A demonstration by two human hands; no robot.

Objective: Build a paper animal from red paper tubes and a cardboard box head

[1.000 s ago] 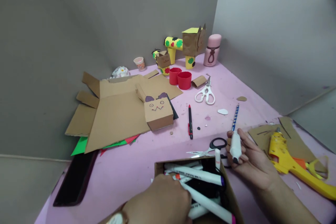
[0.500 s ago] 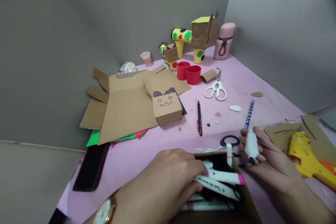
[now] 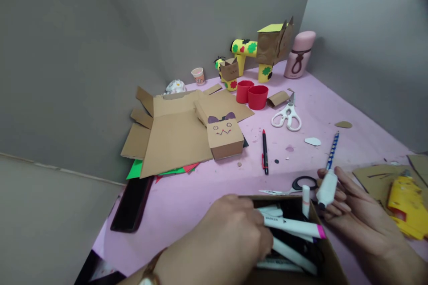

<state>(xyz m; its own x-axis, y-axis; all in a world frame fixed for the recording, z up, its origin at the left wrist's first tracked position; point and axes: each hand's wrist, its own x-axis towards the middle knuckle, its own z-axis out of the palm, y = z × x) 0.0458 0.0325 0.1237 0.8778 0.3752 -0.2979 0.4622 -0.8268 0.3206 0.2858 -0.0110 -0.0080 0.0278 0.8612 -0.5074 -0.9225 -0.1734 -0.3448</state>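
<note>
Markers (image 3: pixel 294 225) lay in a box (image 3: pixel 330 258), likely for easy reach; left hand (image 3: pixel 230 231) among them, grip unclear; right hand (image 3: pixel 356 211) held a tube (image 3: pixel 327 188).

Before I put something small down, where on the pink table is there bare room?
One bare patch lies between the black phone and the left hand; another between the pink bottle and the brown oval scrap. Around the right hand, marker box and glue gun, it is crowded.
</note>
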